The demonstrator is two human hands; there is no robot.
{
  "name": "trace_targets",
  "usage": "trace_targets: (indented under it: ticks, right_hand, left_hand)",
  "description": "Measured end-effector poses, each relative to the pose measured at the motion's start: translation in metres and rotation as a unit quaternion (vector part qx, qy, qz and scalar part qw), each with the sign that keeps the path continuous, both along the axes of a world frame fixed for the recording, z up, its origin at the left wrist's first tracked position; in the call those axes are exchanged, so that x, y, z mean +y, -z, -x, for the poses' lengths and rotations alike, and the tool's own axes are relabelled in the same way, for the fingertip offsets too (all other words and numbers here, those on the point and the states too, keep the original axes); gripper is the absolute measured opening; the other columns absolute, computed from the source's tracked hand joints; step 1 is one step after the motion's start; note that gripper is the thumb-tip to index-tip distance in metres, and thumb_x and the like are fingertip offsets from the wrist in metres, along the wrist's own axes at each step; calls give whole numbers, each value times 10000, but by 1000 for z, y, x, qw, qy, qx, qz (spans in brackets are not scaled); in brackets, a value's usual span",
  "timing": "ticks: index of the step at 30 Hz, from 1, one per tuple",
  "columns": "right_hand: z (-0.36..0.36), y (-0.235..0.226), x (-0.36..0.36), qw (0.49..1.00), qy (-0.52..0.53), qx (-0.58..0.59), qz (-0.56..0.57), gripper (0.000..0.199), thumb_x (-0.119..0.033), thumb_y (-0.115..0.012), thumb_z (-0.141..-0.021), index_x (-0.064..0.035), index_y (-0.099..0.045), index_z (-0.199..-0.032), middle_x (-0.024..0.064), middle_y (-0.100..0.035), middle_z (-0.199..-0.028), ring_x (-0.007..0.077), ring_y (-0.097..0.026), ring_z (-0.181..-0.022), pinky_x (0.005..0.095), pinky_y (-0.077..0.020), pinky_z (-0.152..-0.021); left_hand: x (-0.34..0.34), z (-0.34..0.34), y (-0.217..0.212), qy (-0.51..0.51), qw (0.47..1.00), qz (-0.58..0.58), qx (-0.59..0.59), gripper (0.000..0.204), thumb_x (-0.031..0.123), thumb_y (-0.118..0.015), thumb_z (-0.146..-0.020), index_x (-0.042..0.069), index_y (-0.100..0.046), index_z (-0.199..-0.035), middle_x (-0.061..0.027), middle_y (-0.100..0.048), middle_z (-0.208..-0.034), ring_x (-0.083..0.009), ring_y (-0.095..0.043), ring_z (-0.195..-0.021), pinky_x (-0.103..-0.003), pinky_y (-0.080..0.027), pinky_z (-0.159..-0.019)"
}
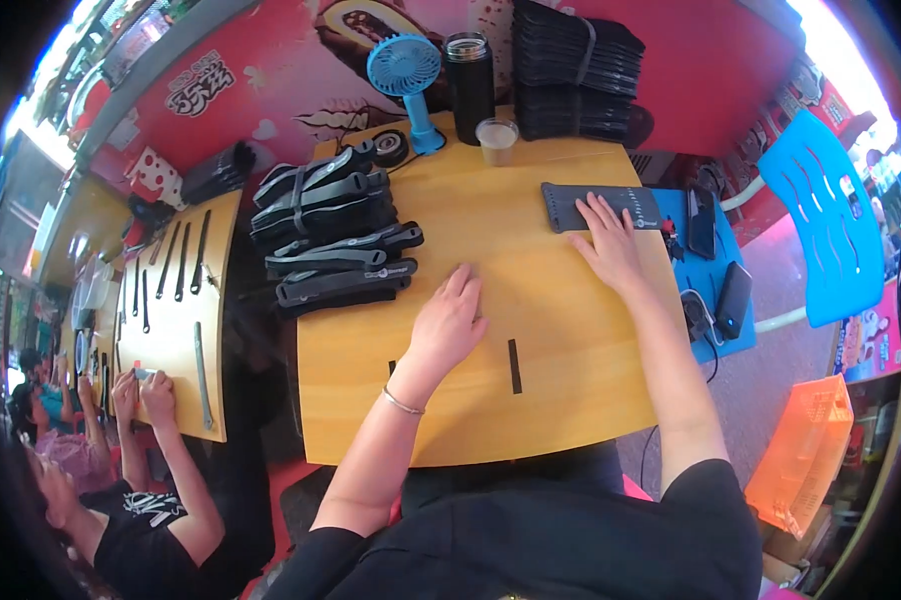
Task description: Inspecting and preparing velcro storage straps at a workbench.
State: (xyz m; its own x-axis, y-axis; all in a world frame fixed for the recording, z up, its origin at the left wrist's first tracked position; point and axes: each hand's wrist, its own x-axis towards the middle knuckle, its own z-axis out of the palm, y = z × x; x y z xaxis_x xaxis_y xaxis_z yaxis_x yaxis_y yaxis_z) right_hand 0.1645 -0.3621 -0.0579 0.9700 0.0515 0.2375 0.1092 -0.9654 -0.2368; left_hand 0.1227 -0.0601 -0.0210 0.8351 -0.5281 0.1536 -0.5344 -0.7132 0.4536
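My right hand [611,240] lies flat, fingers spread, on a dark grey flat band [568,207] with a row of small pale marks. That band lies at the table's far right edge. Near the middle of the table my left hand [454,310] rests on the wood, its fingers drawn together and curled down. Nothing shows in it, though its underside is hidden. To its left sit stacked bundles of black and grey straps [336,235], some tied round with a band. A short black strip [515,366] lies flat on the tabletop right of my left wrist.
Along the far edge stand a blue fan [405,70], a black bottle [470,90], a cup [497,143] and a tied black stack [581,60]. Right of the table are a blue stool [716,300] holding phones, a blue chair [826,220] and an orange crate [801,455]. At left, another person works at a table [176,360].
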Motion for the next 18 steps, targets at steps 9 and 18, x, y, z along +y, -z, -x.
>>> trace_targets:
  ticks: [9, 18]
  right_hand:
    - [1, 3, -2, 999, -2, -39, -12, 599, -408, -560, -897, -122, -401, -1398, 102, -357, -1479, 241, -299, -1385, 506, -151, -1134]
    - [7, 1, -4, 999, 7, -37, -37, 608, -381, -567, -898, -99, -380, -1404, 101, -360, -1478, 242, -294, -1388, 484, -158, -1134]
  left_hand:
    - [-33, -64, 13, -55, 974, -186, -117, 299, 94, -588, -802, -10, -527, -1075, -152, -547, -1070, -318, -589, -949, -411, -526, -759]
    - [-58, -137, 23, -110, 958, -233, -124, 369, 94, -497, -836, -20, -500, -1187, -153, -540, -1140, -304, -578, -1030, -436, -500, -855]
